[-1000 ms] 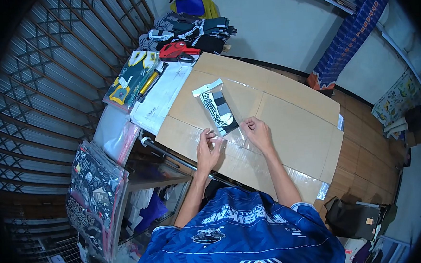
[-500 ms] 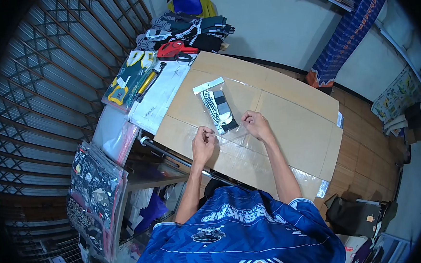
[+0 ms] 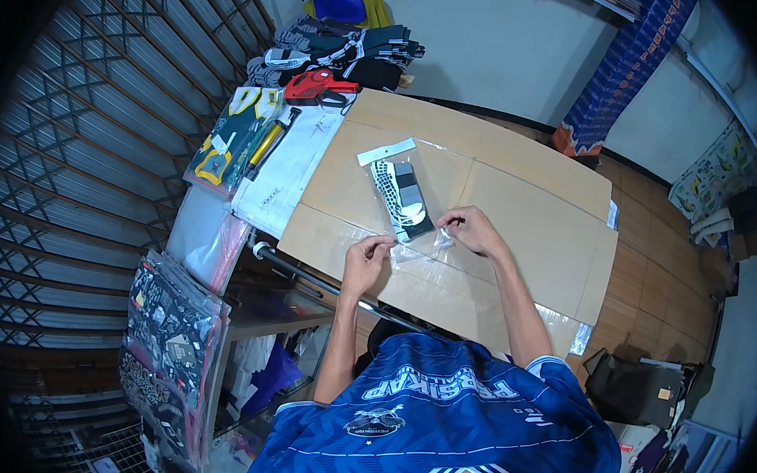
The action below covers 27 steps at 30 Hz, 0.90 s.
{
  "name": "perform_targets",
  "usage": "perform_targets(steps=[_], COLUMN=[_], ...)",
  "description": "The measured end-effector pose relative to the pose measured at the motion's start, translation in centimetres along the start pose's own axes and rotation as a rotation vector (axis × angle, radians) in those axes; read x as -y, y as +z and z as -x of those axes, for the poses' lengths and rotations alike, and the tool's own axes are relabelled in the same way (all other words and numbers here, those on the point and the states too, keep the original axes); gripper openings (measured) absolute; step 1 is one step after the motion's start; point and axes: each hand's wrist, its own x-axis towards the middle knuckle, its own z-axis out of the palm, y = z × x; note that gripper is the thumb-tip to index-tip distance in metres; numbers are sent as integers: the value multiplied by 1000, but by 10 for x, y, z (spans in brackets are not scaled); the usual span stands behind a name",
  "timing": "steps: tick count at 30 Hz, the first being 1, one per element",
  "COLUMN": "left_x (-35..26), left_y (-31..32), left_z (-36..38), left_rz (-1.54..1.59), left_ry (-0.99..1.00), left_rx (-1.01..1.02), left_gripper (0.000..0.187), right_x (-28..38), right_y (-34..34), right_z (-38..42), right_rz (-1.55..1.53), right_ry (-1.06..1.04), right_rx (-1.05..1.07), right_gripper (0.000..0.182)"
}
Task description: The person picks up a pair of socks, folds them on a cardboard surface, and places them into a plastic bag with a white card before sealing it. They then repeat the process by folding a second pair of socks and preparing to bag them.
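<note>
A pair of folded socks (image 3: 404,196), white, grey and black with a block pattern, lies inside a clear plastic bag (image 3: 385,153) with a white header strip. The bag rests on a cardboard-covered table (image 3: 533,218), tilted a little, its header away from me. My left hand (image 3: 365,265) is closed in a pinch at the bag's near left corner. My right hand (image 3: 475,230) pinches the clear plastic at the near right corner, where a crumpled bit sticks out below the fingers. Between both hands the loose plastic is thin and hard to make out.
At the table's far left lie a red label gun (image 3: 317,88), a yellow-and-black cutter (image 3: 273,143) and a bagged green-and-yellow garment (image 3: 232,141). Behind them sits a pile of socks (image 3: 358,51). A glass case (image 3: 265,365) stands below the table's left edge.
The sock bag has shifted slightly right and turned more upright. My right hand has moved a little right and nearer me, and crumpled plastic now shows under its fingers.
</note>
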Motion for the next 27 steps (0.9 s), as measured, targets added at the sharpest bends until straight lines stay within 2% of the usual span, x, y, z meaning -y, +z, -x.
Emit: perform_targets(steps=[2, 7, 11, 16, 22, 27], left_x=[-1, 1, 3, -11, -9, -15], left_y=[2, 5, 6, 7, 8, 5], left_z=[3, 6, 8, 13, 11, 15], left_rz=[10, -44, -21, -97, -128, -174], left_ry=[13, 95, 54, 38, 115, 64], left_rx=[0, -7, -49, -79, -83, -49], left_gripper=[21, 15, 16, 17, 23, 22], right_x=[0, -5, -3, -3, -7, -13], right_y=[-1, -2, -3, -3, -1, 0], right_z=[6, 9, 12, 14, 15, 16], right_rz=[12, -103, -133, -62, -14, 11], right_ry=[-69, -86, -114, -152, -237, -312], right_rx=[-14, 24, 39, -3, 6, 10], right_gripper=[15, 16, 14, 11, 14, 18])
